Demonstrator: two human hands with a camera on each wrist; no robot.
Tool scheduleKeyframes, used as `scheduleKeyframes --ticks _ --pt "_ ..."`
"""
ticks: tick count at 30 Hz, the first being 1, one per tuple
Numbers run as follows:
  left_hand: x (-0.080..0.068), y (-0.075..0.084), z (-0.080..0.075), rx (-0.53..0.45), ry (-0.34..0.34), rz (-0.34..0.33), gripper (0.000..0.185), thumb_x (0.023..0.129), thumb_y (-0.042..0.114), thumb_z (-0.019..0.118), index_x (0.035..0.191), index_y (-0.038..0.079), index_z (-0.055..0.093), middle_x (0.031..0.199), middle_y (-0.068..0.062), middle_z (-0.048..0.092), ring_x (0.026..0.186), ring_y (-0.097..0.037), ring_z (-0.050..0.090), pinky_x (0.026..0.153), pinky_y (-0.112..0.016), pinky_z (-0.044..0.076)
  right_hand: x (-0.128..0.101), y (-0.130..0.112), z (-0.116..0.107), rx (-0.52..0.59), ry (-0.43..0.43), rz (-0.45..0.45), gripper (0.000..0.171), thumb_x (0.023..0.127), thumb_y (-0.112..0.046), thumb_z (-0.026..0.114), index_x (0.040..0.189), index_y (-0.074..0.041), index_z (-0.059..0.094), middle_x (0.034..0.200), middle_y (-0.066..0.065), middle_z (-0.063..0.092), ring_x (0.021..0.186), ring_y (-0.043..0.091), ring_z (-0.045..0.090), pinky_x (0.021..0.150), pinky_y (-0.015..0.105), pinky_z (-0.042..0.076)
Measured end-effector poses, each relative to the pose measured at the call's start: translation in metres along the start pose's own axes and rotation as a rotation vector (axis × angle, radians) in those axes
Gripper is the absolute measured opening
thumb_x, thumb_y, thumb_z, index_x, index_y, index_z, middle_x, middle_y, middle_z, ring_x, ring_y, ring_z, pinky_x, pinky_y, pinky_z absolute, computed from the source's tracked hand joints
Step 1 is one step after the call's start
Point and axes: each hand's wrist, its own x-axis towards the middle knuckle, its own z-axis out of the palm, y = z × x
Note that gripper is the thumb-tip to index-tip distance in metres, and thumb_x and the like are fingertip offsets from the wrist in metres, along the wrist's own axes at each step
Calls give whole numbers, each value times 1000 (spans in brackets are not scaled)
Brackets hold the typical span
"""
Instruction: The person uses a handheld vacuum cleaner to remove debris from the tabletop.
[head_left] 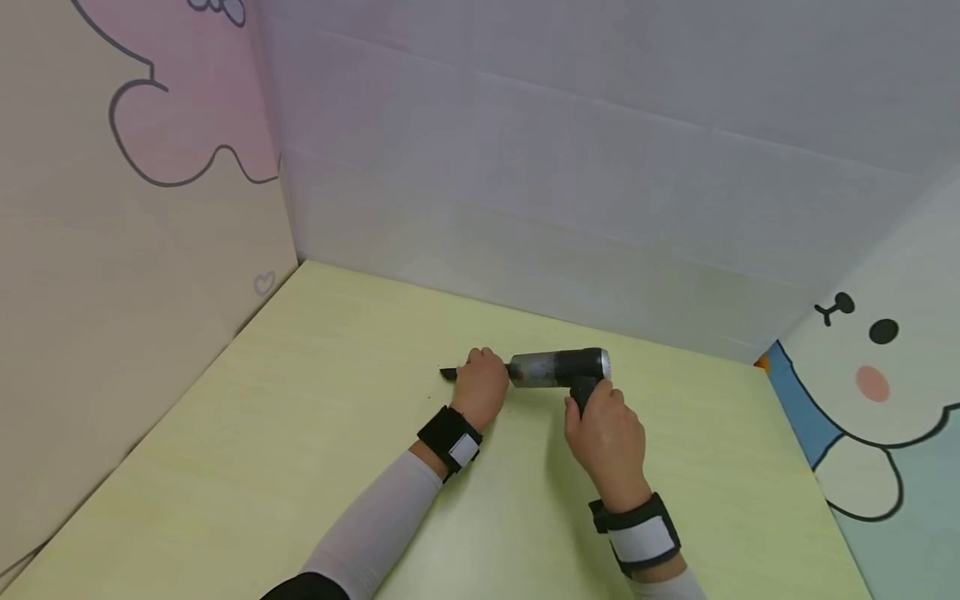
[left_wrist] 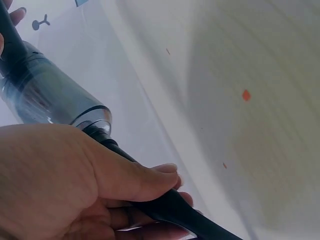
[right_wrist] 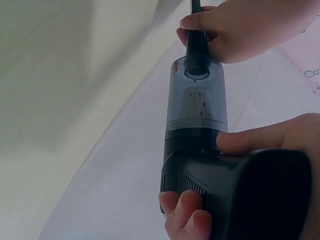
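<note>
A black handheld vacuum cleaner (head_left: pixel 581 367) is held a little above the table, lying roughly level with its nozzle pointing left. My right hand (head_left: pixel 609 437) grips its black handle, fingers wrapped round it in the right wrist view. Around the slim black nozzle (left_wrist: pixel 170 207) my left hand (head_left: pixel 482 387) curls, thumb on one side and fingers on the other. The nozzle's slanted tip (head_left: pixel 447 374) sticks out beyond that hand. Inside the clear dust cup (right_wrist: pixel 175 107), a pale filter (right_wrist: pixel 196 104) shows with small red specks on it.
An orange-red scrap (left_wrist: pixel 246 95) and several tiny brown bits lie on the pale yellow table (head_left: pixel 300 417). A white wall (head_left: pixel 562 167) stands behind. Panels with cartoon drawings flank the table: a left panel (head_left: pixel 150 275) and a right panel (head_left: pixel 900 467).
</note>
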Motion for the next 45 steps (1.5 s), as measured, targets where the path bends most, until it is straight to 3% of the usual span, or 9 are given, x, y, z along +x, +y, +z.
scheduleKeyframes --ticks 5,14,18,27,37,45 --pt "8 0 5 6 31 7 17 96 13 69 82 2 73 74 -8 56 72 -18 60 55 -28 57 4 0 6 -2 15 25 43 91 -25 73 95 14 53 72 22 56 51 35 58 45 49 51" --pt "15 -3 15 -26 30 -29 14 93 10 71 84 -1 74 77 -12 58 74 -23 61 60 -35 60 14 -6 12 -10 -11 40 44 93 -27 71 97 14 53 74 23 57 53 36 59 46 49 52" --pt "15 -4 24 2 65 -37 19 98 7 64 82 0 73 77 -11 57 74 -23 60 60 -35 60 16 -8 12 -14 -14 35 45 93 -27 70 98 14 53 75 23 57 54 37 60 47 49 53" --pt "12 -4 9 -31 -29 -57 17 96 12 68 85 -1 74 80 -12 60 77 -23 63 60 -34 60 14 -5 9 -23 -44 27 48 95 -29 69 101 15 53 76 24 58 56 37 61 49 49 53" --pt "-3 7 -7 62 36 -42 23 94 18 72 78 3 73 73 -7 57 67 -17 61 54 -28 58 3 12 -3 9 -29 -16 48 93 -27 71 103 17 55 77 24 60 53 36 58 46 48 51" --pt "-13 9 -7 43 -13 -28 22 95 18 72 82 0 74 75 -9 59 69 -19 62 56 -32 60 -3 14 -6 29 -35 -33 43 91 -26 72 98 13 56 74 21 59 50 31 56 44 45 49"
